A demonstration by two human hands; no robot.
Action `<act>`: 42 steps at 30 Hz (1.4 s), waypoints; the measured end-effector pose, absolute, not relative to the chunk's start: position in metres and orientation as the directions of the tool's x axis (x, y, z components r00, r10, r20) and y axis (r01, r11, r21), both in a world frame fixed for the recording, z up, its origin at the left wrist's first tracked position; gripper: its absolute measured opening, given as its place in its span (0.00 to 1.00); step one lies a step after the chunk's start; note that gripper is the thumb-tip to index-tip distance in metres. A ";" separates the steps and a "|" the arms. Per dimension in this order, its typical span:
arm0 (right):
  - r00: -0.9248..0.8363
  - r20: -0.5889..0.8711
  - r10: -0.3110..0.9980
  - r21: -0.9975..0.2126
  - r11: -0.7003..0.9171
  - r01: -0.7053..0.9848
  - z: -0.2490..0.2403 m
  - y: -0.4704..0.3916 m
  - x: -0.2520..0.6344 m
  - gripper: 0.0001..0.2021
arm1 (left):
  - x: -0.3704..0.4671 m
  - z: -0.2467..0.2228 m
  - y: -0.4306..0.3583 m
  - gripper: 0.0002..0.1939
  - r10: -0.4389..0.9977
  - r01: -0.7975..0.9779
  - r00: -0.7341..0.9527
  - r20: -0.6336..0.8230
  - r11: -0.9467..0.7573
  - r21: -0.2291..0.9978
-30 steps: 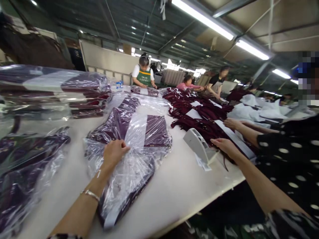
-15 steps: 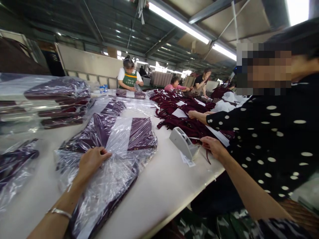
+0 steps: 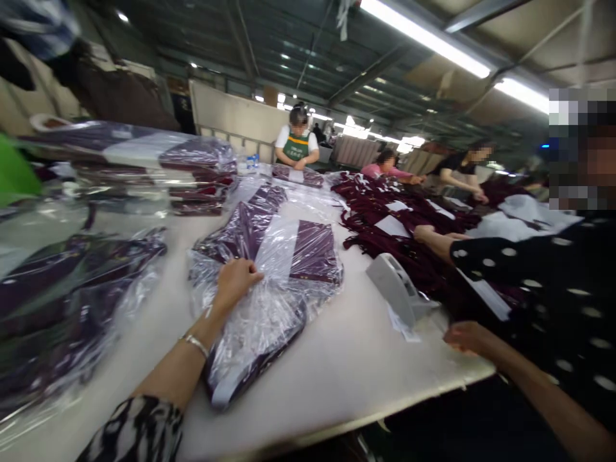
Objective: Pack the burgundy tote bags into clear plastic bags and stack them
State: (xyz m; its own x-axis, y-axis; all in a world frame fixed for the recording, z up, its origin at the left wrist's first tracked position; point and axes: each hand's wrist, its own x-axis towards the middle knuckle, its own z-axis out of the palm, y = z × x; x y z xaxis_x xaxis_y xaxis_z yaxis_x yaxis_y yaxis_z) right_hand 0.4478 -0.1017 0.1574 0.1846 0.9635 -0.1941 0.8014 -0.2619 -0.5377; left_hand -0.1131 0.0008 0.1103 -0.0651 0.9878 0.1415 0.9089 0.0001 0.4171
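Observation:
A folded dark purple garment point(image 3: 315, 250) with a white paper band lies in a clear plastic bag point(image 3: 269, 314) on the table. My left hand point(image 3: 238, 279) is closed, its thumb and fingertips pinched on the bag's plastic near the band. To the right stands a grey tape dispenser point(image 3: 392, 289), with small white paper pieces beneath it. My right hand point(image 3: 466, 337) is just right of the dispenser, apart from it, its fingers pinched together. Blur hides whatever is between those fingertips.
Stacked bagged garments point(image 3: 192, 154) stand at the back left, with another bagged garment point(image 3: 81, 308) nearer. Maroon garments point(image 3: 418, 212) pile up at the right, where a co-worker's hand point(image 3: 430, 240) reaches in. Several other people work behind. The table edge point(image 3: 418, 401) runs close in front.
My view has swung left, so everything sits further right. My right hand has drawn away from the dispenser, where a thin pale strip ran to its fingers. My left hand stays on the bag.

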 end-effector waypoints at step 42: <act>-0.522 0.383 0.762 -0.224 0.625 0.748 0.130 0.066 0.080 0.11 | -0.179 0.111 -0.001 0.22 0.851 0.523 -0.467 0.240 0.047 0.851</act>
